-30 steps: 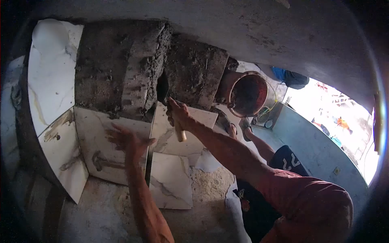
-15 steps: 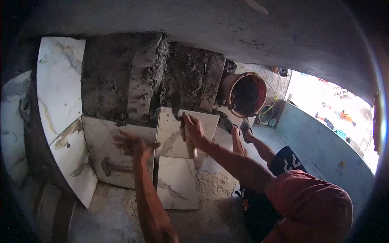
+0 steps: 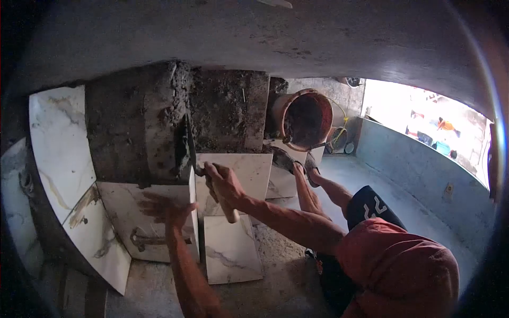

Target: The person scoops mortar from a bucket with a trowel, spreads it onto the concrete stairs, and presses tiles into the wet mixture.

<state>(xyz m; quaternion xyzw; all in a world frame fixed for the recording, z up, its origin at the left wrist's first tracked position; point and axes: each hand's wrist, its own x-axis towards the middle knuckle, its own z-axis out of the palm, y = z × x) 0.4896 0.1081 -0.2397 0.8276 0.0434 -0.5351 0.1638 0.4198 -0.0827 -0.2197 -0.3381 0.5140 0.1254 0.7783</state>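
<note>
A trowel with a wooden handle is gripped in my right hand, its narrow-looking blade raised edge-on by the rough mortar seam. Close by on the left, my left hand is open with fingers spread, in front of a white marbled tile; its thumb reaches toward that tile's right edge. Under my right hand are a second marbled tile and a lower one. A hammer-like tool shows below my left hand.
A bucket of dark mortar stands beside my feet. Dark mortar-coated wall rises above the tiles. More marbled tiles line the left side. A low pale blue wall borders the right, with a bright area beyond. A dark overhanging surface spans the top.
My right hand has moved left with the trowel, its blade now at the seam between the tiles. My left hand stays spread before the left tile. The view has shifted.
</note>
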